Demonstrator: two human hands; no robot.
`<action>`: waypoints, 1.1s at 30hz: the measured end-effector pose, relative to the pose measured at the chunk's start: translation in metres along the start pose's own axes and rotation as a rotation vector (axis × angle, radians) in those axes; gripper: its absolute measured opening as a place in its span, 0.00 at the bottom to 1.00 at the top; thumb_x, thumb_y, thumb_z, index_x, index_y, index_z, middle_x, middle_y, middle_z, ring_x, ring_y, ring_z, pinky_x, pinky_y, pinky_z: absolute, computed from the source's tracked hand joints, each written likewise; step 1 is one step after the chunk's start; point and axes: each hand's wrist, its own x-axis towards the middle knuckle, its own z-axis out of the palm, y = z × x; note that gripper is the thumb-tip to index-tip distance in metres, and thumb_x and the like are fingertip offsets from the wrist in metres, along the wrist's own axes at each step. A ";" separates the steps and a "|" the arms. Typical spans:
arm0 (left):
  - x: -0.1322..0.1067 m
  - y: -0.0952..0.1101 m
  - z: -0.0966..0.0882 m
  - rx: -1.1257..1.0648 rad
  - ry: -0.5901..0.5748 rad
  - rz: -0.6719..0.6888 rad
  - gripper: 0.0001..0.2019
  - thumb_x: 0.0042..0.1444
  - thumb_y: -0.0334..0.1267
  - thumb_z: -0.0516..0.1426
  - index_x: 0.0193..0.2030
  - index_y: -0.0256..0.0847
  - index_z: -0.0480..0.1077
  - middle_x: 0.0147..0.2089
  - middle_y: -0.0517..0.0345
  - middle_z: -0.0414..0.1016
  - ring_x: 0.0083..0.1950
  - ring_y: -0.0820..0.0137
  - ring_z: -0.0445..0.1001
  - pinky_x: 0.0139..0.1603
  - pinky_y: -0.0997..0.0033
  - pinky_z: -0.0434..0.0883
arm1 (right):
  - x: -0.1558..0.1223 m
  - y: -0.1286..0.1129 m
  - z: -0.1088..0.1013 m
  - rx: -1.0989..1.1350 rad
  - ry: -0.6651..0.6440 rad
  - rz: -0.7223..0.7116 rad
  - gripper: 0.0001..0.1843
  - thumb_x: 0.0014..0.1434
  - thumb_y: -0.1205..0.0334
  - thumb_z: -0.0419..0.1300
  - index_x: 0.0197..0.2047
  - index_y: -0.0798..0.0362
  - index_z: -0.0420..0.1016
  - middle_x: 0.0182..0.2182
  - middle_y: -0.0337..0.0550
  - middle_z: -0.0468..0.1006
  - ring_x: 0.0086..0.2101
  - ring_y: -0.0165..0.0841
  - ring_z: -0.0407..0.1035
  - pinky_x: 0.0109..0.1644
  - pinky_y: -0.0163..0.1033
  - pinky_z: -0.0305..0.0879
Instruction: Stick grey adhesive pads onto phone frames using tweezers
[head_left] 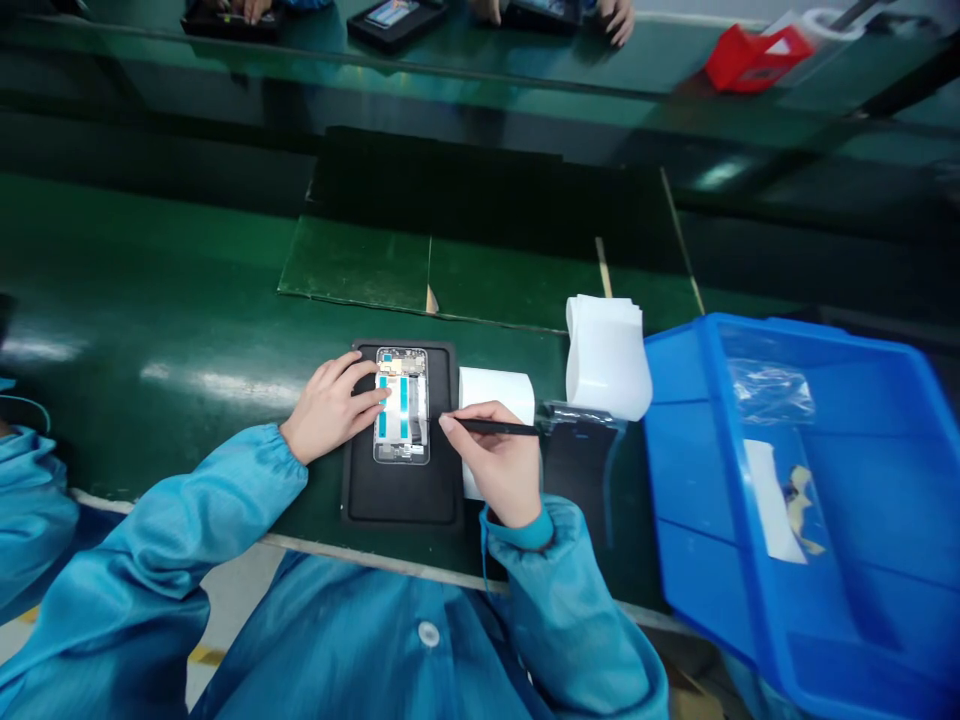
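Note:
An opened phone frame (402,404) with teal strips inside lies on a black mat (401,490) at the near edge of the green bench. My left hand (330,408) rests on the mat, its fingertips pressing the frame's left side. My right hand (499,462) is closed round a thin black stylus-like tool (491,427), which lies level with its end close to the frame's right edge. A white sheet (496,392) lies just behind my right hand.
A curled stack of white sheets (606,352) stands to the right of the mat. A blue plastic bin (810,500) holding a clear bag and scraps fills the right side. Across the bench, other people's hands work at black trays (394,20). A red box (746,58) sits far right.

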 end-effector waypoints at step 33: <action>0.157 0.128 0.017 -0.100 -0.345 0.191 0.17 0.63 0.43 0.58 0.57 0.42 0.70 0.55 0.51 0.73 0.54 0.57 0.71 0.52 0.56 0.69 | -0.070 0.041 -0.145 0.002 0.384 -0.075 0.05 0.54 0.60 0.72 0.36 0.47 0.83 0.36 0.44 0.84 0.39 0.42 0.79 0.48 0.50 0.77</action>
